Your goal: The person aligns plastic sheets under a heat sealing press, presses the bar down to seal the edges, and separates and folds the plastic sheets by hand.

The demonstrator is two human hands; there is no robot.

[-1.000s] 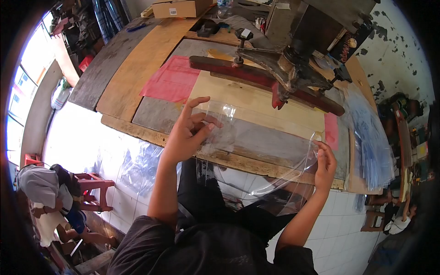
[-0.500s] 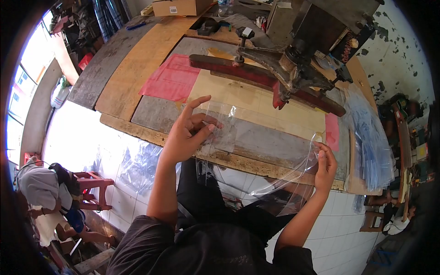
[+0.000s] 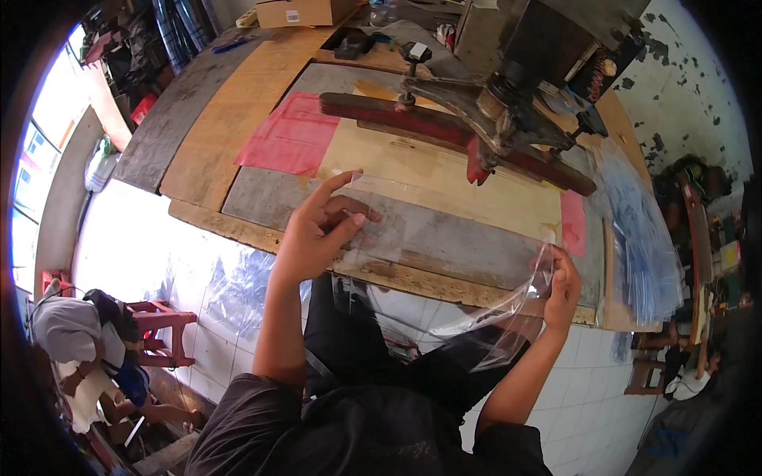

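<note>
A clear plastic sheet (image 3: 476, 313) hangs between my hands over the front edge of the worktable (image 3: 381, 279). My left hand (image 3: 321, 230) pinches its left end between thumb and fingers, with the index finger stretched out. The right end is held in my right hand (image 3: 560, 285), fingers closed on it. Beyond the sheet, a pale yellow board (image 3: 429, 170) lies on the grey table plate, with a pink sheet (image 3: 290, 135) at its left. A red metal bar (image 3: 397, 115) of a press machine (image 3: 504, 111) stands above the board.
A stack of clear plastic sheets (image 3: 639, 246) lies at the table's right side. A cardboard box (image 3: 298, 12) sits at the back. Left of me, a person (image 3: 71, 329) is near a red stool (image 3: 163, 329). Another person (image 3: 689, 381) is at the far right.
The view has shifted slightly. The plastic sheet's folds and shine have changed a little, while both hands keep nearly the same pose on it.
</note>
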